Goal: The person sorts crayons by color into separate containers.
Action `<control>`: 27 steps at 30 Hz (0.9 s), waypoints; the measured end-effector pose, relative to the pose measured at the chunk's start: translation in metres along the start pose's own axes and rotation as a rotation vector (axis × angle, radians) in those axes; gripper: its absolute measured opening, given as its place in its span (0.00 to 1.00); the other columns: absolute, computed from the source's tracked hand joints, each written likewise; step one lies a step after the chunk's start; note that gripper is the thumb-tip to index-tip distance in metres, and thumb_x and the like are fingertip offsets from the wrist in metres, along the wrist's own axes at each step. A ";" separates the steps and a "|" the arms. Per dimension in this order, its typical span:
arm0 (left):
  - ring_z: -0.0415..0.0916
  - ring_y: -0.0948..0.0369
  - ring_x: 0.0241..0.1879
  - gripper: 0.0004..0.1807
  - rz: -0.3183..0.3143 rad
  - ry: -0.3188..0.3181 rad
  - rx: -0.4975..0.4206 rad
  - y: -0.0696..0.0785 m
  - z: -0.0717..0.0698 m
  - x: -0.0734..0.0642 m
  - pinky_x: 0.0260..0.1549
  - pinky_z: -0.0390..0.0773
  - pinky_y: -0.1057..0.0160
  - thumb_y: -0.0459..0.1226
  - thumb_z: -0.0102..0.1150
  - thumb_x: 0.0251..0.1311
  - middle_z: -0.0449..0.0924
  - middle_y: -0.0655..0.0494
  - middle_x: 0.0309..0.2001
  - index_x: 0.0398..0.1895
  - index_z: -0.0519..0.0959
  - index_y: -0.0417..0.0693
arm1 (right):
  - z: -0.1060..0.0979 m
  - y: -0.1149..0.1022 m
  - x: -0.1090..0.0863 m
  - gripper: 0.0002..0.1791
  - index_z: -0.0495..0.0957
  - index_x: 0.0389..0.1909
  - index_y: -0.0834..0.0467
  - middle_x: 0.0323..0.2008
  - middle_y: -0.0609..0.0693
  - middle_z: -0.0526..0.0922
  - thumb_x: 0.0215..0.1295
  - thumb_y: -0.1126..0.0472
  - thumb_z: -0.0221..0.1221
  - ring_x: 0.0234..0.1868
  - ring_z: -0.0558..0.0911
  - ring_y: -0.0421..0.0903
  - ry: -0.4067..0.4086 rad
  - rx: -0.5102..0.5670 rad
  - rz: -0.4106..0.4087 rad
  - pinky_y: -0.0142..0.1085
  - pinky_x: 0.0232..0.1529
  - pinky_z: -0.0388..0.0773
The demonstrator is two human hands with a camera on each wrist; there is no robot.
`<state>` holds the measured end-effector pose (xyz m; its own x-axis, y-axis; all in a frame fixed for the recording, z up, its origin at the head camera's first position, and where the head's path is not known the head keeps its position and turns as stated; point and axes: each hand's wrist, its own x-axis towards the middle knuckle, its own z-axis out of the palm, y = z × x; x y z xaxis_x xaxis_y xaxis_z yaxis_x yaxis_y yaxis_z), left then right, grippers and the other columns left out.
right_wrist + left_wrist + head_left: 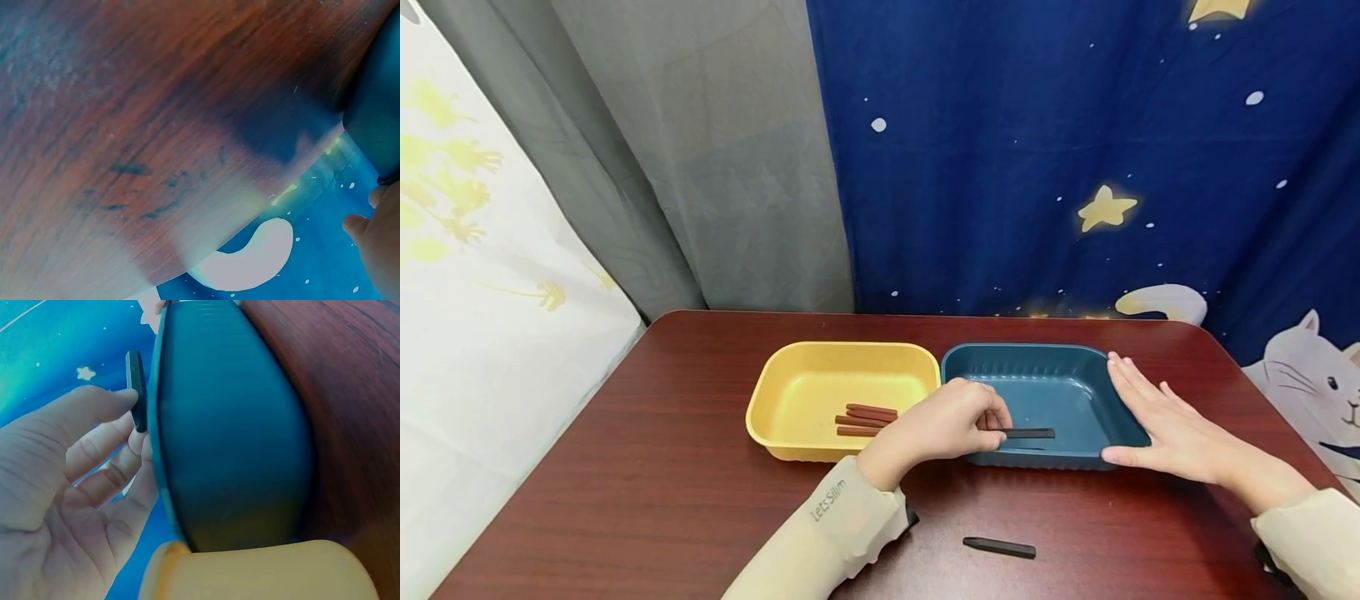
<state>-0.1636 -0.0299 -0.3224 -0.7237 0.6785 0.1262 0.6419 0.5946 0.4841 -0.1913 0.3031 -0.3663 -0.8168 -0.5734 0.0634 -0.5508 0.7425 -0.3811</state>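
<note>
A black crayon-like stick (pixel 1032 433) is pinched between the thumb and fingers of my left hand (pixel 951 418), over the near side of the blue bin (pixel 1052 404). In the left wrist view, the stick (pixel 136 390) shows at the bin's rim, with the thumb on one side of it. My right hand (pixel 1180 429) rests with straight fingers along the right rim of that bin. Another black stick (pixel 1000 547), tapered at one end, lies on the table in front. Only the fingertips of the right hand (pixel 381 237) appear in the right wrist view.
Left of the blue bin, almost against it, stands a yellow bin (pixel 805 392) with several reddish-brown sticks (pixel 861 422), partly hidden by my left hand. Both bins stand on a dark red wooden table (pixel 647 467). Curtains (pixel 970 167) hang behind its back edge.
</note>
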 end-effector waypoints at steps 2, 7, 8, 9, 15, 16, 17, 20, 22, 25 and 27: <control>0.74 0.73 0.30 0.05 -0.015 0.011 0.020 -0.001 0.002 0.002 0.32 0.70 0.83 0.35 0.65 0.60 0.82 0.64 0.31 0.37 0.86 0.50 | 0.000 0.000 0.000 0.62 0.33 0.80 0.56 0.81 0.56 0.34 0.59 0.42 0.66 0.81 0.35 0.57 0.000 0.000 0.001 0.72 0.71 0.34; 0.74 0.74 0.30 0.05 -0.048 0.018 0.045 -0.004 0.008 0.009 0.32 0.71 0.82 0.35 0.64 0.61 0.84 0.64 0.30 0.37 0.87 0.50 | 0.001 0.001 -0.001 0.62 0.33 0.80 0.57 0.81 0.56 0.34 0.59 0.42 0.66 0.81 0.34 0.55 -0.004 0.000 0.007 0.72 0.70 0.33; 0.74 0.74 0.30 0.05 -0.058 0.018 0.045 -0.005 0.009 0.011 0.32 0.71 0.82 0.35 0.65 0.60 0.84 0.65 0.30 0.37 0.87 0.50 | 0.001 0.001 -0.001 0.62 0.33 0.80 0.57 0.81 0.56 0.34 0.59 0.42 0.66 0.81 0.34 0.56 -0.004 -0.001 0.006 0.72 0.70 0.33; 0.74 0.74 0.30 0.04 -0.068 0.016 0.042 -0.005 0.011 0.012 0.32 0.71 0.82 0.35 0.65 0.60 0.84 0.64 0.30 0.37 0.87 0.50 | 0.001 0.001 -0.001 0.62 0.34 0.80 0.57 0.81 0.56 0.34 0.59 0.41 0.66 0.81 0.34 0.55 -0.003 -0.005 0.006 0.72 0.70 0.34; 0.74 0.75 0.28 0.04 -0.128 0.025 0.016 -0.006 0.018 0.019 0.32 0.72 0.81 0.36 0.65 0.61 0.85 0.64 0.29 0.37 0.88 0.50 | -0.001 0.001 -0.001 0.62 0.34 0.80 0.57 0.81 0.56 0.34 0.59 0.41 0.66 0.81 0.34 0.55 -0.001 -0.018 0.007 0.72 0.71 0.34; 0.74 0.75 0.28 0.04 -0.139 0.030 0.011 -0.006 0.019 0.020 0.31 0.72 0.81 0.37 0.65 0.61 0.85 0.65 0.28 0.37 0.88 0.50 | -0.001 0.001 -0.001 0.62 0.34 0.80 0.57 0.81 0.57 0.35 0.59 0.41 0.66 0.81 0.34 0.56 -0.002 -0.018 0.008 0.72 0.71 0.34; 0.74 0.75 0.28 0.04 -0.151 0.035 0.006 -0.006 0.019 0.022 0.31 0.72 0.81 0.37 0.65 0.62 0.85 0.64 0.28 0.37 0.88 0.50 | -0.001 0.001 -0.001 0.62 0.34 0.80 0.57 0.81 0.57 0.35 0.59 0.41 0.66 0.81 0.34 0.56 -0.004 -0.017 0.009 0.72 0.71 0.34; 0.74 0.76 0.27 0.04 -0.182 0.051 0.006 -0.006 0.022 0.025 0.31 0.72 0.81 0.37 0.66 0.62 0.86 0.64 0.27 0.36 0.88 0.50 | -0.001 0.002 -0.002 0.62 0.34 0.80 0.57 0.81 0.58 0.36 0.59 0.41 0.66 0.81 0.34 0.56 -0.006 -0.014 0.011 0.72 0.71 0.33; 0.74 0.75 0.26 0.04 -0.201 0.059 0.005 -0.007 0.024 0.026 0.30 0.73 0.80 0.37 0.66 0.62 0.86 0.64 0.27 0.36 0.88 0.50 | 0.000 0.002 -0.002 0.62 0.34 0.80 0.57 0.81 0.59 0.36 0.59 0.41 0.65 0.81 0.34 0.55 -0.006 -0.012 0.012 0.72 0.71 0.33; 0.74 0.74 0.26 0.03 -0.224 0.065 0.019 -0.007 0.026 0.027 0.30 0.73 0.80 0.37 0.66 0.62 0.86 0.64 0.27 0.35 0.88 0.50 | 0.000 0.002 -0.002 0.62 0.33 0.80 0.57 0.81 0.58 0.35 0.59 0.41 0.65 0.81 0.34 0.56 -0.006 -0.012 0.009 0.72 0.71 0.32; 0.75 0.74 0.26 0.03 -0.236 0.069 0.030 -0.007 0.026 0.027 0.30 0.73 0.79 0.37 0.66 0.61 0.86 0.64 0.26 0.34 0.88 0.50 | 0.000 0.002 -0.001 0.62 0.34 0.80 0.57 0.81 0.57 0.35 0.59 0.41 0.65 0.81 0.34 0.56 -0.006 -0.012 0.005 0.71 0.71 0.32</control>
<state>-0.1809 -0.0042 -0.3444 -0.8694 0.4888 0.0718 0.4595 0.7466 0.4812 -0.1912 0.3048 -0.3674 -0.8188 -0.5713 0.0562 -0.5485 0.7498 -0.3700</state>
